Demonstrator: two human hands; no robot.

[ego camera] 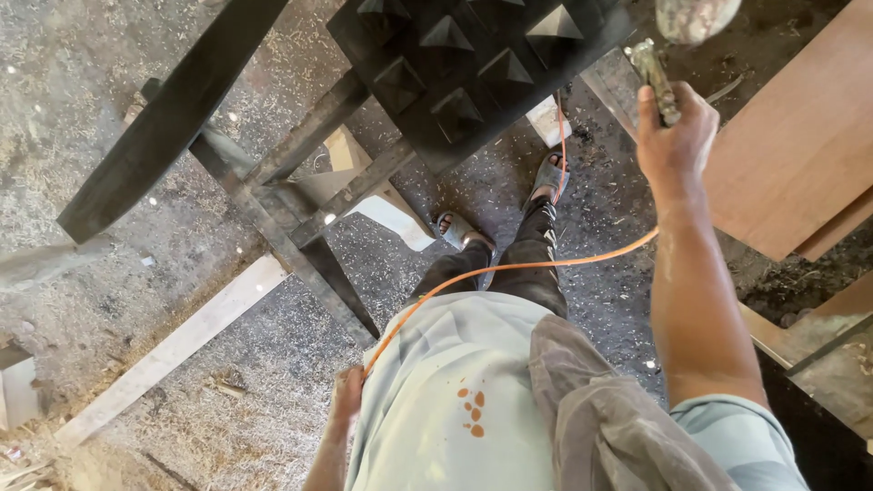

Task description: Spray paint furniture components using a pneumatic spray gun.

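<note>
Right hand (675, 127), upper right of frame, wrapped tight round a spray gun (668, 55) aimed at the black wooden frame (455, 82), top centre. Left hand (347, 400), bottom centre, pinching the orange hose (546, 264). Looks mid-coat; next pass needs slack hose & steady aim.

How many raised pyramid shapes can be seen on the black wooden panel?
6 on the black panel: three along the top edge of the picture, partly cut off, two in the middle row, one lowest, near the panel's corner. More may lie outside the frame.
</note>
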